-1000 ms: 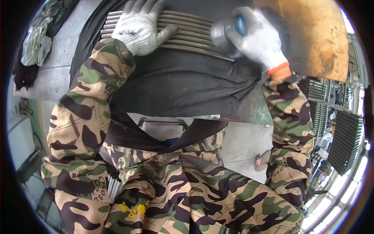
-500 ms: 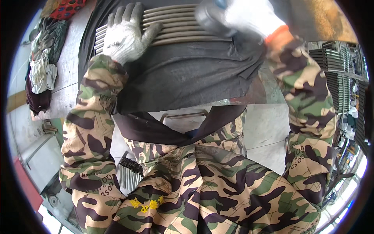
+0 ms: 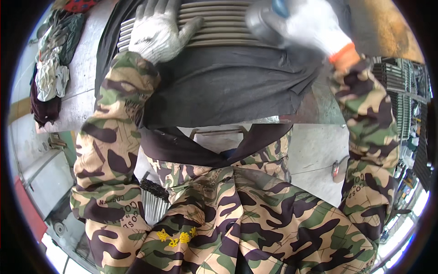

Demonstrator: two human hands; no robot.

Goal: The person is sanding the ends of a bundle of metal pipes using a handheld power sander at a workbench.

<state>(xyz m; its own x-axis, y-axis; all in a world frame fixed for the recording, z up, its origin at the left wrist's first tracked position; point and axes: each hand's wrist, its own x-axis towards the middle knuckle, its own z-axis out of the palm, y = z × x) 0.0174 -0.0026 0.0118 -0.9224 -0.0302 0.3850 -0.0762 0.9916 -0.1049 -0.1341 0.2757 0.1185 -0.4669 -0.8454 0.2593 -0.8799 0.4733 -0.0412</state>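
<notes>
We see metal rods [image 3: 221, 28] side by side at 12 o'clock, on black cloth [image 3: 228, 86] covering the tabletop [image 3: 80, 107]. At 11 o'clock, the left hand [image 3: 157, 35] lies across them, its grip spread wide. At 1 o'clock, the right hand [image 3: 308, 23] holds a blurred blue-and-grey tool [image 3: 260, 23] over the rods' 3-o'clock ends.

A hand could pass over the near part of the black cloth [image 3: 223, 89], but the left hand [image 3: 157, 34], metal rods [image 3: 219, 31], round tool [image 3: 261, 23] and right hand [image 3: 312, 25] block the far part.
</notes>
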